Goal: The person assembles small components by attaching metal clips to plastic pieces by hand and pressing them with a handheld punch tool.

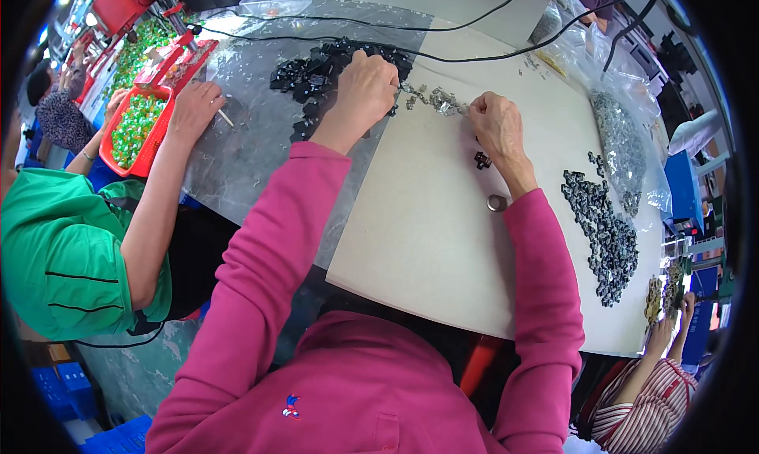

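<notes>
My left hand (365,90) is at the right side of a pile of black plastic parts (316,71), its fingers curled and their tips mostly hidden. My right hand (496,130) is closed in a pinch beside a small scatter of shiny metal pieces (444,101). Whatever either hand grips is too small or hidden to make out. Just below my right hand lies a small dark assembled cluster (482,160). A round metal ring-like piece (496,203) rests by my right wrist.
Many dark assembled parts (602,237) are heaped on the pale board (427,256) at right, beside a clear plastic bag (621,138) of metal pieces. Black cables (443,59) cross the far side. At left, a person in green (71,248) works beside a red basket (150,158) and red hand press (130,7).
</notes>
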The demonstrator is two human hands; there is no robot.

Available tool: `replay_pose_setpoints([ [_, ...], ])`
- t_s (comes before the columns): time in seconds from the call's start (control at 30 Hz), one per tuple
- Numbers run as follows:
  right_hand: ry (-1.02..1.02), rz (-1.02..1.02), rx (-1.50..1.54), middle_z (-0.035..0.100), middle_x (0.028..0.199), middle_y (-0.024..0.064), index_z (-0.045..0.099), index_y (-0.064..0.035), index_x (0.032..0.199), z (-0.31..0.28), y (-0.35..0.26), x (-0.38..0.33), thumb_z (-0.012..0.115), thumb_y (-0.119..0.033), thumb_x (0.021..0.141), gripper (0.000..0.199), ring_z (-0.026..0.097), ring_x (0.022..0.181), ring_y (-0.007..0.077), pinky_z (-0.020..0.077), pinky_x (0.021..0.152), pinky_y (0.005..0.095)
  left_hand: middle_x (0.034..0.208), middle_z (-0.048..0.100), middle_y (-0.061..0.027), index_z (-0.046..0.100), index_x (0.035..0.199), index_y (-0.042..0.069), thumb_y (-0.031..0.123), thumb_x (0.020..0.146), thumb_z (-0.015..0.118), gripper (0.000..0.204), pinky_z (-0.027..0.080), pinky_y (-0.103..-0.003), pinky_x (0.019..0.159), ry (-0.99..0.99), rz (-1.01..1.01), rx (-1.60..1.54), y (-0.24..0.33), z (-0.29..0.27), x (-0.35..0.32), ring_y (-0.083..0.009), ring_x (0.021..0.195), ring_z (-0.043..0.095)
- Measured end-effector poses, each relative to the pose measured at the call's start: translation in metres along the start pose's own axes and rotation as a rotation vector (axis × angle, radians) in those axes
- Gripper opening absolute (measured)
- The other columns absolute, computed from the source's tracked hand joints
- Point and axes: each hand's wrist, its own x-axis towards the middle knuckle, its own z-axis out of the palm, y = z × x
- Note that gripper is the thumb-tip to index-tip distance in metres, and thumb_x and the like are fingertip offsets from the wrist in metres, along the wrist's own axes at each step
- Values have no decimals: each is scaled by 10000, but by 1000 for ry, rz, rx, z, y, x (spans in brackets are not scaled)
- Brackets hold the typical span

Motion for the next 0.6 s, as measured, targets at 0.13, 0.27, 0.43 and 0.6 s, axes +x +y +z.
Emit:
replay_pose_setpoints([
  [0.13, -20, 46, 208, 634, 686, 170, 638, 10, 742, -17, -15, -7, 589, -116, 746, 135, 624, 634, 296, 497, 610, 367, 773, 654, -97, 683, 754, 38, 84, 678, 709, 93, 502, -358, 709, 130, 63, -17, -6, 0, 0, -248, 778, 597],
  [0.27, -53, 210, 552, 616, 657, 86, 628, 34, 755, -39, -28, -21, 596, -132, 771, 169, 592, 581, 168, 467, 554, 272, 789, 656, -94, 663, 757, 2, 62, 730, 671, 66, 518, -292, 658, -30, -224, -625, 19, -29, -1, -173, 719, 636],
  [0.43, -59, 275, 814, 595, 681, 35, 617, 55, 822, -53, -39, -38, 604, -159, 803, 215, 561, 586, 87, 430, 522, 214, 829, 650, -89, 647, 794, -17, 59, 766, 649, 81, 530, -238, 656, -233, -320, -1165, 36, -24, -9, -133, 717, 646],
  [0.6, -74, 270, 866, 607, 689, 46, 597, 52, 849, -49, -43, -48, 590, -127, 822, 181, 568, 585, 84, 427, 509, 211, 853, 646, -107, 634, 858, -23, 46, 778, 654, 107, 548, -254, 710, -401, -219, -1338, 53, -20, -14, -154, 744, 651],
])
